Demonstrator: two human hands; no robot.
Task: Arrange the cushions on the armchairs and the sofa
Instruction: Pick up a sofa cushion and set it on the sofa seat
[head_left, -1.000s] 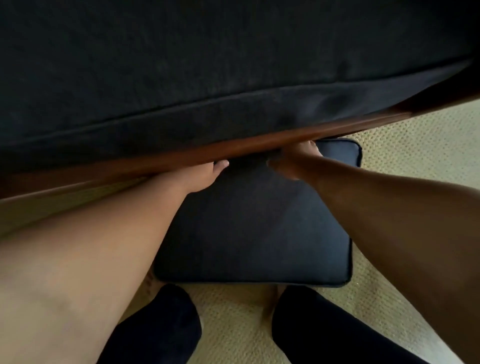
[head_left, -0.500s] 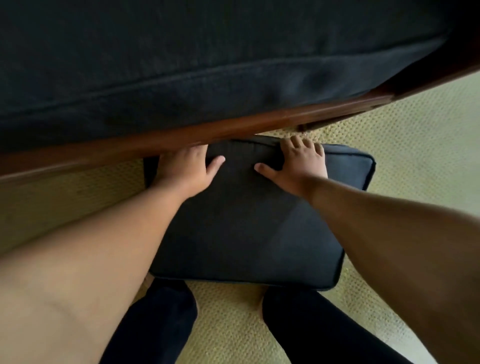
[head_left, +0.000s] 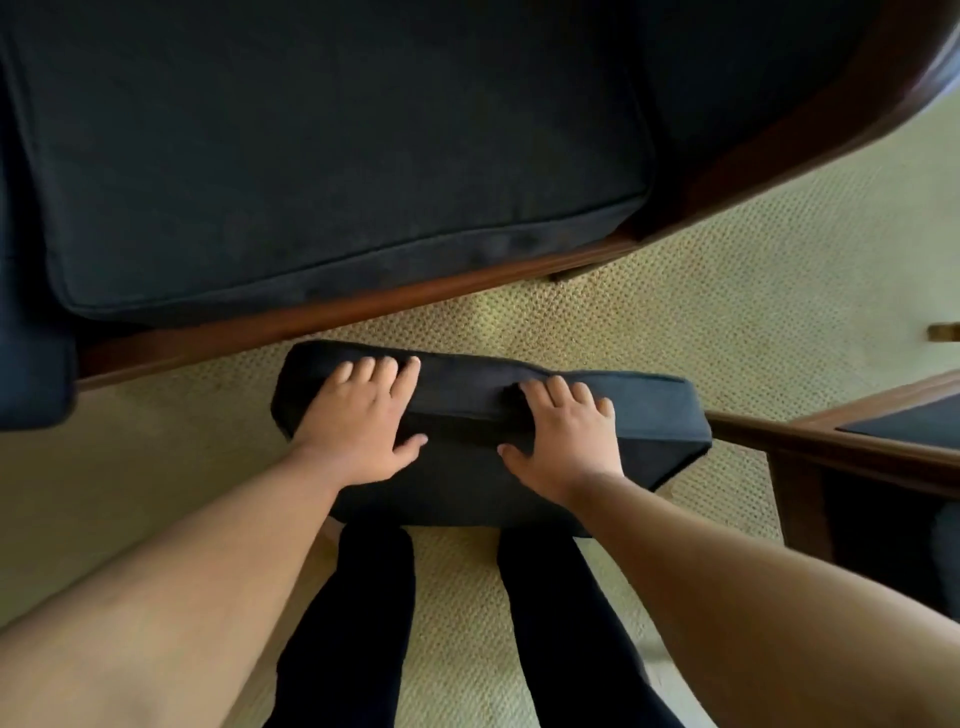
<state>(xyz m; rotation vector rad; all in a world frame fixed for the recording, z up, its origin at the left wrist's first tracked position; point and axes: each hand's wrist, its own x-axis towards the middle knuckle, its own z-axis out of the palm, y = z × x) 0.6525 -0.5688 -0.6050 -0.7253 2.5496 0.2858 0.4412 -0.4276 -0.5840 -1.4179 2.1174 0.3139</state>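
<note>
1. Cushion (head_left: 467, 410): dark, square-edged, piped seams. It sits over the carpet (head_left: 701, 322), just in front of the armchair's front rail (head_left: 395, 301) and apart from it, between that rail and the person's legs (head_left: 353, 623). It is tilted, far edge uppermost and broad face turned toward the person. I cannot tell whether its lower edge touches the carpet.
2. Left hand (head_left: 358, 415): clamped on the cushion near its left end, with the fingers (head_left: 384, 371) curled over the far top edge and the thumb pressed on the near face.
3. Right hand (head_left: 563, 436): clamped on the cushion right of its middle. The fingers are hooked over the top seam and the thumb is spread on the near face.
4. Armchair (head_left: 779, 161): dark wood frame with a curved arm at the right of the view. Its seat pad (head_left: 322, 156), the same dark fabric, lies flat inside the frame, its front edge along the rail.
5. Dark pad (head_left: 31, 364): at the left edge of the view, beside the rail's left end. It is only partly seen and its kind is unclear.
6. Second chair (head_left: 831, 452): wood frame at the right edge, a corner of dark upholstery inside it. It stands near the cushion's right end.
7. Carpet: pale, woven texture, lying under all items.
8. Legs: in dark trousers, standing on the carpet below the cushion's near edge.
</note>
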